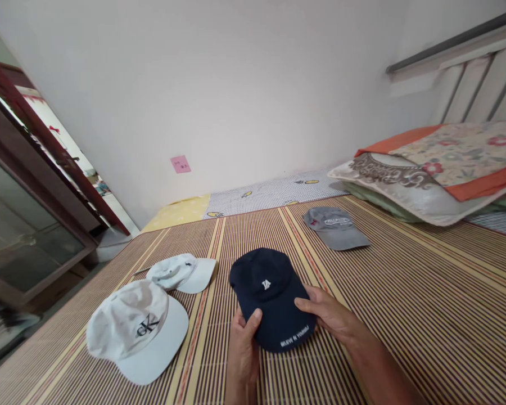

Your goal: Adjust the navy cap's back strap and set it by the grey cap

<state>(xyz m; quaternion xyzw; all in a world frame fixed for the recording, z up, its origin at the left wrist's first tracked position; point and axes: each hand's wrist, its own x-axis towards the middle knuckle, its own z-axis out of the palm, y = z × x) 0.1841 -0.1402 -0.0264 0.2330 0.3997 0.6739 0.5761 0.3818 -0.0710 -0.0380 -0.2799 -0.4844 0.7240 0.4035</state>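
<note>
a navy cap [274, 301] is at the near middle of the scene, its brim toward the near side, gripped by both hands. the left hand [245, 334] pinches the brim's left edge and the right hand [324, 309] its right edge, each thumb on top; the other fingers are mostly hidden beneath. whether the cap rests on the striped mat [375, 298] or is held just above it, i cannot tell. a small white emblem shows on its crown, and white lettering along the brim edge starts "believe in", the last word harder to read. both forearms are cut off at the near edge.

to the left, an off-white cap [135, 326] marked "ck" partly covers a white cap [179, 273] just beyond it, whose small dark emblem is too tiny to make out. farther right lies a grey cap [336, 228], its pale lettering hard to read. at the far right, a floral cloth [468, 154] hides part of a white pillow [398, 188] and runs out of view. the writing on a pink note [180, 164] on the wall [278, 101] is unreadable.
</note>
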